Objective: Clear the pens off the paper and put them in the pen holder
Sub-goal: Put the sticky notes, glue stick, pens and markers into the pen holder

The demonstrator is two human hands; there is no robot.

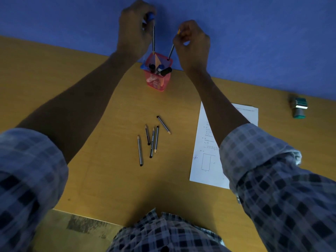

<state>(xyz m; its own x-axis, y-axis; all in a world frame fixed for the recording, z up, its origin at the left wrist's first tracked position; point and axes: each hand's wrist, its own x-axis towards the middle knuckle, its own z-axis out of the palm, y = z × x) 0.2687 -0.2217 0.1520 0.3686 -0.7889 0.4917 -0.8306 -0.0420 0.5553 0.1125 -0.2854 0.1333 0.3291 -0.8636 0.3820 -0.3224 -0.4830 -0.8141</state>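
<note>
A pink mesh pen holder (pixel 157 81) stands at the far edge of the desk, with markers and pens sticking out of it. Above it my left hand (pixel 135 31) grips a thin pencil (pixel 153 38) that hangs point down over the holder, along with something blue at the top of the fist. My right hand (pixel 192 45) pinches another pencil (pixel 171 51), tilted, with its lower end at the holder's right rim. Several pencils (pixel 151 140) lie loose on the desk in front of me. The printed paper (pixel 205 160) lies to the right, partly under my right forearm.
A green and grey stamp-like object (pixel 299 108) lies at the far right of the yellow desk (pixel 100 179). A blue wall (pixel 254 33) runs right behind the desk's far edge. My checked sleeves fill the lower corners.
</note>
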